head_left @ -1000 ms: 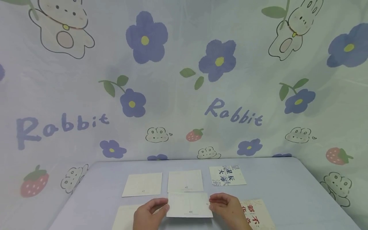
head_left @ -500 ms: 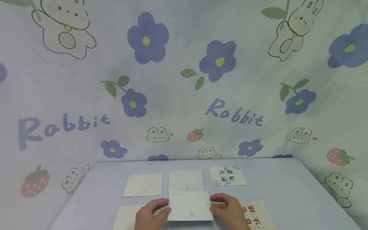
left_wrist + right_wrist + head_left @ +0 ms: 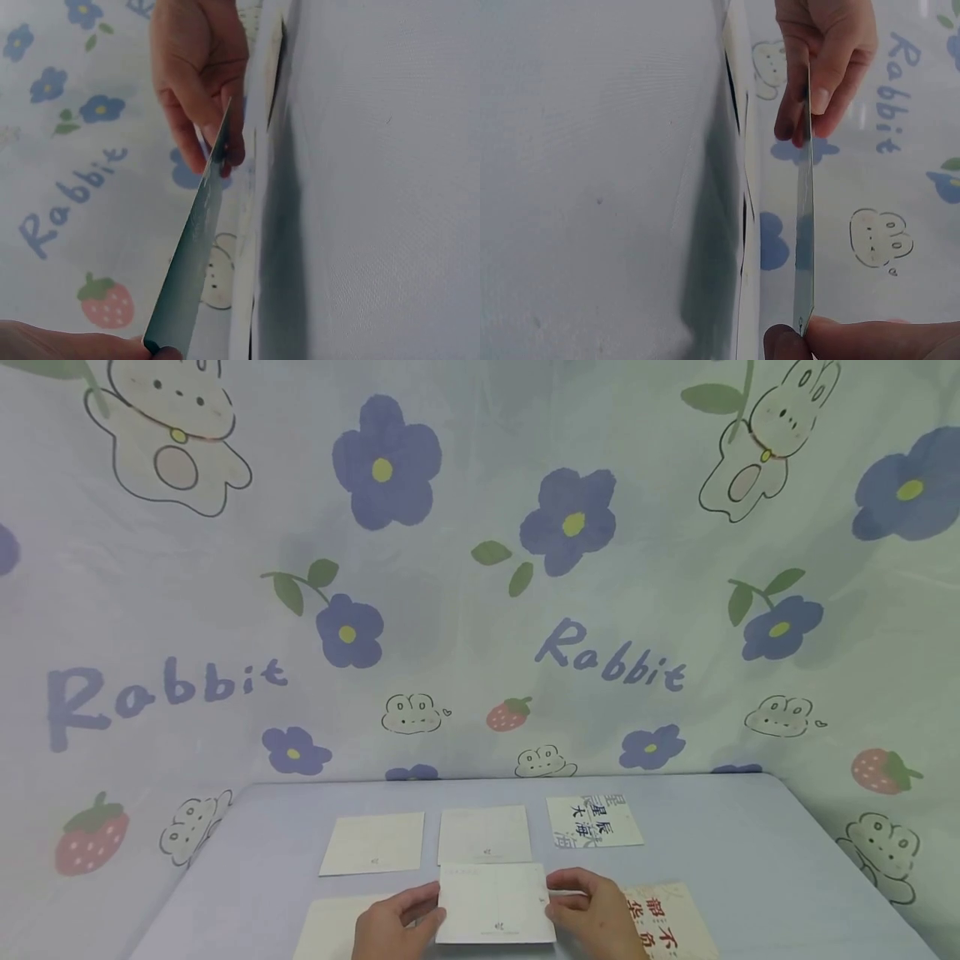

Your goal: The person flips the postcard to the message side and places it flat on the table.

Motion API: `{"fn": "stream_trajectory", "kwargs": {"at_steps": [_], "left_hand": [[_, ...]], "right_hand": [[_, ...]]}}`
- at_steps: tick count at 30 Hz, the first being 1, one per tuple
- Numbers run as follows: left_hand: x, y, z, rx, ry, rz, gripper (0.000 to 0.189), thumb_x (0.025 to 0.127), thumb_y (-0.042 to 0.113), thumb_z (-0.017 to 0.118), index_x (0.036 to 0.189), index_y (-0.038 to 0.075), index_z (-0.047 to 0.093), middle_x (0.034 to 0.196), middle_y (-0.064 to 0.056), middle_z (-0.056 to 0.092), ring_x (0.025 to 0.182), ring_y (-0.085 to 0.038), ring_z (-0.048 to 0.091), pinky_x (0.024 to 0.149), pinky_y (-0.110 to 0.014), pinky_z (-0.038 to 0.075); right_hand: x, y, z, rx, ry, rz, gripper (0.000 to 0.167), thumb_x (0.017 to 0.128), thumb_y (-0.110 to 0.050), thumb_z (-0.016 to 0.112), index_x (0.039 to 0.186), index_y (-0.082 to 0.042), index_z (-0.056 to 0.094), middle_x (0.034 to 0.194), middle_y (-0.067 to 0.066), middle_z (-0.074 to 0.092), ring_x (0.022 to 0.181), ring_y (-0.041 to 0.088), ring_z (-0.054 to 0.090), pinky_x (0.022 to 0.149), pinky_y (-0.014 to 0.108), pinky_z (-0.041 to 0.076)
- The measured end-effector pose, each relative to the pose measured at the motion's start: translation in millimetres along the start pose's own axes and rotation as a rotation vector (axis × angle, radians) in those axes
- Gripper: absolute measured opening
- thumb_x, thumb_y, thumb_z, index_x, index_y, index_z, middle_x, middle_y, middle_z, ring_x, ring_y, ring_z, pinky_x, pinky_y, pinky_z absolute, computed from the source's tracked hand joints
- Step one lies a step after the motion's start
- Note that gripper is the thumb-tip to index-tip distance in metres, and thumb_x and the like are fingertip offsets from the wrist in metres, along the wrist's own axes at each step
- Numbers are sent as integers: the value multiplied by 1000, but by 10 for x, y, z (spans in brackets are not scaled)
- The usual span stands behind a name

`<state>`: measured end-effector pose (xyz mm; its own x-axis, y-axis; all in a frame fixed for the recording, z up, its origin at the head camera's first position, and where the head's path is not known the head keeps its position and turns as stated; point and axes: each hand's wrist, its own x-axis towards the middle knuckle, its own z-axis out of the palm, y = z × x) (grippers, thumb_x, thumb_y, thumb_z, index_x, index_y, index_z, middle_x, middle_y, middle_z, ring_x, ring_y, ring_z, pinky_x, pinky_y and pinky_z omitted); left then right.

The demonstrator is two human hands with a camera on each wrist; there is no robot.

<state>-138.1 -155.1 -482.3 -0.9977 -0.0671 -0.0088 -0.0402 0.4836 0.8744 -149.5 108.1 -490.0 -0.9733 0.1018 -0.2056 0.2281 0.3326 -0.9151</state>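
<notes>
Head view: at bottom centre, the person's left hand (image 3: 397, 928) and right hand (image 3: 597, 917) pinch a white card (image 3: 495, 902) by its two side edges. Further back on the worktop (image 3: 780, 877) lie a cream card (image 3: 372, 843), a pale card (image 3: 484, 833) and a card with blue characters (image 3: 596, 821), left to right. At the lower right, a card with red characters (image 3: 675, 918) is partly hidden by the right hand.

Left wrist view: the white card slants from fingertips at lower left to the right hand at top centre.

Right wrist view: it stands nearly edge-on, apart from the worktop.
</notes>
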Motion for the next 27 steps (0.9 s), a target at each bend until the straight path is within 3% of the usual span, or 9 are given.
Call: {"fn": "stream_trajectory", "kwargs": {"at_steps": [10, 19, 27], "left_hand": [[10, -43, 15, 94, -38, 72, 29, 79, 8, 80, 105, -5, 74, 96, -17, 75, 87, -29, 75, 71, -35, 61], [27, -51, 4, 243, -81, 49, 22, 78, 11, 81, 100, 6, 77, 91, -8, 76, 87, -27, 73, 80, -51, 57], [29, -44, 36, 335, -106, 14, 15, 80, 11, 81, 95, 10, 78, 90, -3, 76, 83, -22, 71, 77, -49, 57]], "right_hand": [[-8, 30, 15, -52, -13, -19, 33, 79, -2, 79, 111, -2, 70, 103, 6, 71, 86, 17, 69, 73, 35, 59], [-10, 46, 22, -27, -77, -41, 33, 78, 0, 78, 110, -2, 70, 98, 4, 71, 82, 16, 68, 71, 34, 58], [-12, 75, 25, -72, -118, -85, 32, 77, 0, 79, 108, -1, 70, 95, 2, 71, 80, 18, 69, 71, 36, 58]]}}
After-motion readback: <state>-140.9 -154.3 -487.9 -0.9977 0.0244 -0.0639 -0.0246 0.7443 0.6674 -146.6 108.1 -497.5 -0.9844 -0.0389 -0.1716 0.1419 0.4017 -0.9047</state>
